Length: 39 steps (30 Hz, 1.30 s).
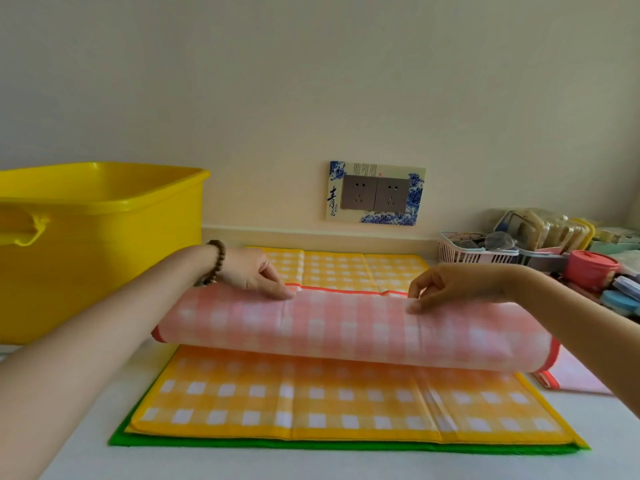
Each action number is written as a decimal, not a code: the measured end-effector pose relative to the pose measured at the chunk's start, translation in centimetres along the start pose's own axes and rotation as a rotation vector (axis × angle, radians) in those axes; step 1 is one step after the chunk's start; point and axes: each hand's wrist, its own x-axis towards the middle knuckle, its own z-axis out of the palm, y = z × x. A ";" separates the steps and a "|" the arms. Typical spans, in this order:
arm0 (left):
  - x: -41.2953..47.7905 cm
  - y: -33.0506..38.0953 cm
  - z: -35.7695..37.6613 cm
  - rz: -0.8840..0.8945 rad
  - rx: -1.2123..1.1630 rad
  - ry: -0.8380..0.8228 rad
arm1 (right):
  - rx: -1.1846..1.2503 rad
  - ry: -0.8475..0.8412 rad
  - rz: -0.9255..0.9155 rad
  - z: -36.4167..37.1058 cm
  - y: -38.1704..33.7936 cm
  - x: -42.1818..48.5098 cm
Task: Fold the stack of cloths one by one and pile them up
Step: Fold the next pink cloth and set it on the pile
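While the left hand (pixel 256 271) and right hand (pixel 446 285) each pinch its lifted edge, the pink cloth (pixel 346 327) looks light and floppy, best held at the corners.

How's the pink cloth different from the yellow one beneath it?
The pink cloth is lifted and curled over, pinched by the left hand and right hand; the yellow cloth lies flat. The pink cloth has a red edge, the yellow cloth a yellow one. Both have white checks.
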 end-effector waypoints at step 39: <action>7.2 2.1 11.0 -0.008 0.186 0.075 | -0.158 0.754 0.254 2.3 9.2 14.8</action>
